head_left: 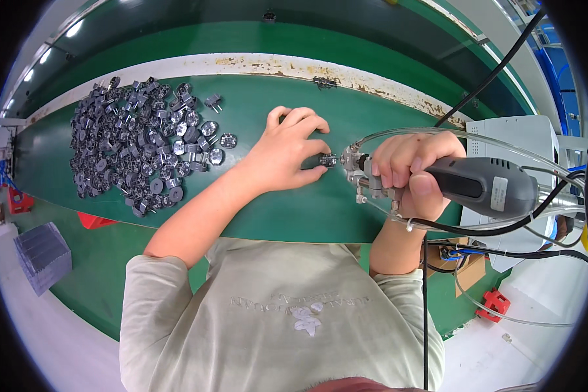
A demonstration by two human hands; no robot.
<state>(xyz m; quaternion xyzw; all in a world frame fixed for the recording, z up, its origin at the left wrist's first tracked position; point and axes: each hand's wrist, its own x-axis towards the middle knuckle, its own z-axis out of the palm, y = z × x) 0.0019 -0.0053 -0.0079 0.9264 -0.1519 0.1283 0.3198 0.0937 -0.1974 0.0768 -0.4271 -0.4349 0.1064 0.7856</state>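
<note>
The left hand (287, 153) pinched a small plug part (328, 160); the right hand (411, 173) gripped a grey power screwdriver (477, 186) just beside it.

Bright, even overhead light, strong fisheye bend at the rim.

Light comes from above: 2 pale strip reflections glare on the glossy green surface (176, 39) far up and left of the left hand's fingers (307, 121). Shadows are soft and short, 1 lying just under those fingers and the left hand (284, 153). The centre is sharp; the grey power tool (483, 186) beside the right hand's fingers (398, 163) shows a mild sheen. Straight edges curve toward the rim, where a black vignette closes the corners and detail softens.
</note>
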